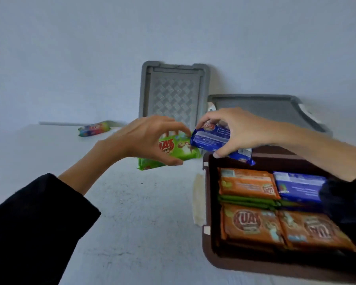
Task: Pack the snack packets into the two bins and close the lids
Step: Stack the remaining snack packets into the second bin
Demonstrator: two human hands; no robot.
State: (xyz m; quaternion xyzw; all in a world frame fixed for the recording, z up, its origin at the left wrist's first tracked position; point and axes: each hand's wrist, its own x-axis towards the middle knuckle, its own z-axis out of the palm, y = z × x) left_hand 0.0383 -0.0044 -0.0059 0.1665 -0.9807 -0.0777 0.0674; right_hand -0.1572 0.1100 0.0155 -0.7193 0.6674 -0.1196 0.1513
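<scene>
A plain pale bluish wall (90,48) rises behind a white, faintly speckled tabletop (142,212) in soft, even light.

A: What sort of place is it?
B: A plain indoor room, perhaps in a home; it cannot be told more closely. A bare pale wall (70,48) stands right behind a white table (142,223).
A: What else shows it?
B: Household storage: a brown bin (211,202) of snack packets (253,225) near right, a grey lid (174,93) leaning on the far wall, a second lid (265,109) right of it.
</scene>
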